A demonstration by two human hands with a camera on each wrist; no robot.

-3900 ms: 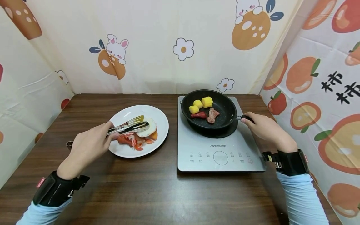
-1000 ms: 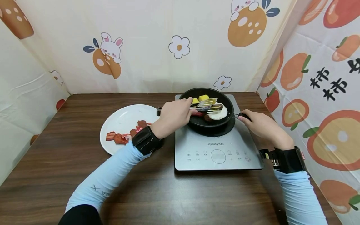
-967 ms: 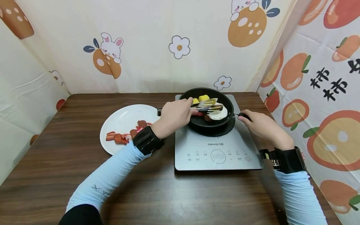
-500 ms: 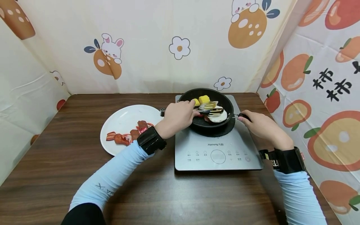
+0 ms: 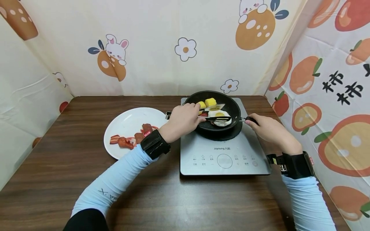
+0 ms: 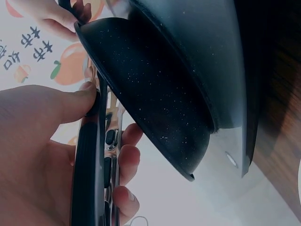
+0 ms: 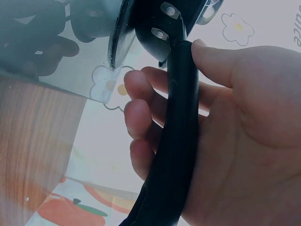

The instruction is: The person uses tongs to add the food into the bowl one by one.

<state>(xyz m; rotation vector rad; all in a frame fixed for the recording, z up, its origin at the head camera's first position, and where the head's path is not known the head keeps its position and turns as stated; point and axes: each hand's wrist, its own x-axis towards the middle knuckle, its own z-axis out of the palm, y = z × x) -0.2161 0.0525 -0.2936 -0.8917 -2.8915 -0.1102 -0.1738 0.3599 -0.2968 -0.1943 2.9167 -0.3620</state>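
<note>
In the head view my left hand reaches over the left rim of a black frying pan and holds a pair of metal tongs with black parts. The tong arms stand spread over a fried egg lying in the pan. Thumb and curled fingers wrap the tongs in the left wrist view. My right hand grips the black pan handle. Yellow corn pieces sit beyond the egg, and something reddish is partly hidden beneath the tongs.
The pan stands on a silver induction cooker. To its left, a white plate carries bacon and sausage pieces, partly behind my left wrist. Patterned cloth walls the wooden table at back and sides.
The left hand has carried the egg from plate to pan with the tongs. In the last half second the tong arms have spread and the yolk shows. The right hand keeps its grip.
</note>
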